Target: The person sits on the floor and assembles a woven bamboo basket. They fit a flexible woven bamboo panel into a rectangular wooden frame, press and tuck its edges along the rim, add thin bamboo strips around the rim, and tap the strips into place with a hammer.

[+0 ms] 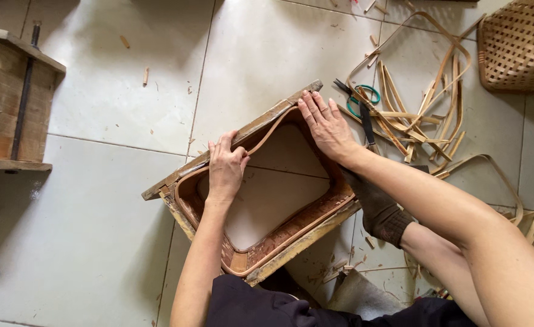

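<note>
Wooden frame mould (291, 247) tilted on floor; brown bamboo rim strip (267, 128) curved inside.

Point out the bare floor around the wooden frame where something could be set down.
Widest bare tiles lie left of the wooden frame, below the wooden box. More room lies above the frame, with only small chips. Right of it is crowded: bamboo strips, scissors, woven basket. Left hand and right hand press the frame's rim.

Bare tiled floor (109, 200) left of frame (230, 142); bamboo strips (418, 115) crowding right.
</note>
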